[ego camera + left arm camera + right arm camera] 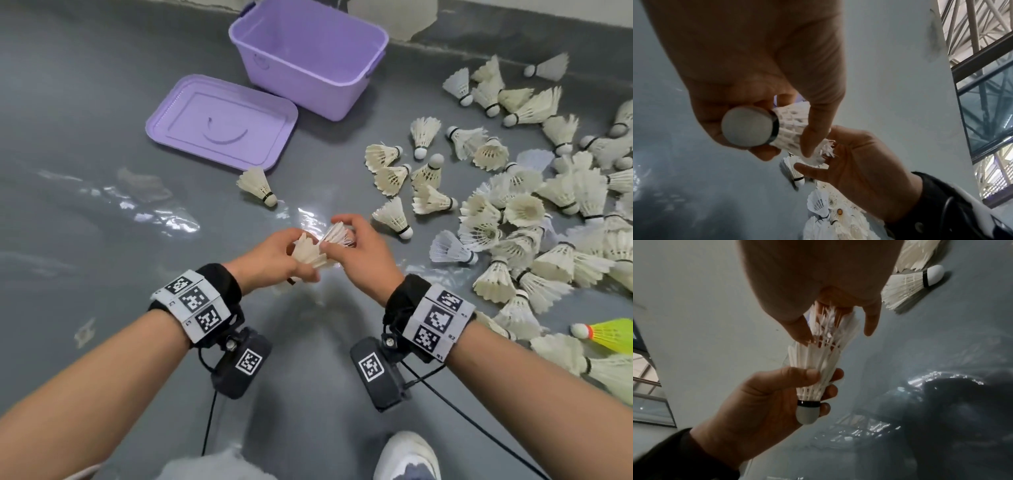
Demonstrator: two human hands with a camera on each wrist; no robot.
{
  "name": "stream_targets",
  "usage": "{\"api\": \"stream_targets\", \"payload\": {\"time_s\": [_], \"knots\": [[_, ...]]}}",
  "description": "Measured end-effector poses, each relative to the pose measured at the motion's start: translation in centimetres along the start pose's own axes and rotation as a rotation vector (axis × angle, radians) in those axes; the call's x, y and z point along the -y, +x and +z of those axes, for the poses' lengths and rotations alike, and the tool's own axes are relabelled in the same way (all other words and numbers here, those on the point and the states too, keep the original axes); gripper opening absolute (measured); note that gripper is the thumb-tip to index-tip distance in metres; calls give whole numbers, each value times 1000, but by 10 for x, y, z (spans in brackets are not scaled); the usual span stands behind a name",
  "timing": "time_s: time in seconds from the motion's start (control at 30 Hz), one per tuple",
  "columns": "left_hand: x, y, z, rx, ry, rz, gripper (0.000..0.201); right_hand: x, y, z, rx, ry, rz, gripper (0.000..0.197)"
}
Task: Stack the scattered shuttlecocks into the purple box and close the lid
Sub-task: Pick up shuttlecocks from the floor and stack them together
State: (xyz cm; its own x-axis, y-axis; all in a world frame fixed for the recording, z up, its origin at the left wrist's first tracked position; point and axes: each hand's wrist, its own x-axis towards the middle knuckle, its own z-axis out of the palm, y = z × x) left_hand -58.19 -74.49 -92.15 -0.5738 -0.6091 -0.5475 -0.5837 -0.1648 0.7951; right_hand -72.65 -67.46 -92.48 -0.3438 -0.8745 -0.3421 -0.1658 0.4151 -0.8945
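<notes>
The open purple box (356, 85) stands on the grey floor at the back, and its lid (191, 113) lies flat in front of it to the left. My left hand (305, 254) grips a white feather shuttlecock (813, 369) low on its skirt, cork (750, 126) pointing toward my wrist. My right hand (330, 234) pinches a second, frayed shuttlecock (828, 321) whose cork end sits inside the first one's skirt. A large scatter of white shuttlecocks (520, 209) covers the floor to the right. One lone shuttlecock (257, 186) lies just in front of the lid.
A yellow shuttlecock (606, 334) lies at the right edge of the pile. My white shoe (407, 455) shows at the bottom. A wall base (513, 31) with peeling paint runs behind the box. Black cables hang from both wrist cameras.
</notes>
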Motion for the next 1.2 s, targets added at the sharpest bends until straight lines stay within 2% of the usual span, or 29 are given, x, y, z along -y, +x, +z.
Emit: {"api": "stream_targets", "payload": {"time_s": [0.1,0.27,0.43,0.57,0.6,0.7,0.8,0.87,0.93,1.03,1.2], "knots": [[-13,1,6,-24,27,-4,51,5,5,-6,46,69,47,28],[-49,12,10,-81,116,11,51,27,13,-22,54,115,32,35],[-74,33,11,-95,225,116,55,34,27,-43,-30,155,-49,34],[-81,61,29,-64,167,217,53,16,41,-62,-146,462,44,38],[-77,67,37,-58,137,231,52,8,41,-67,-179,475,45,38],[-57,93,60,-76,98,247,52,-23,38,-90,-311,285,29,35],[-38,100,76,-65,15,210,57,-54,16,-109,-388,160,134,17],[-31,103,81,-23,34,194,62,-70,3,-118,-445,52,183,13],[-24,108,86,-28,73,162,65,-80,-5,-122,-428,-128,215,17],[-24,108,93,-46,89,139,63,-83,-12,-122,-295,-434,274,22],[-31,110,93,-42,124,246,76,-91,-7,-112,-207,-532,375,43]]}}
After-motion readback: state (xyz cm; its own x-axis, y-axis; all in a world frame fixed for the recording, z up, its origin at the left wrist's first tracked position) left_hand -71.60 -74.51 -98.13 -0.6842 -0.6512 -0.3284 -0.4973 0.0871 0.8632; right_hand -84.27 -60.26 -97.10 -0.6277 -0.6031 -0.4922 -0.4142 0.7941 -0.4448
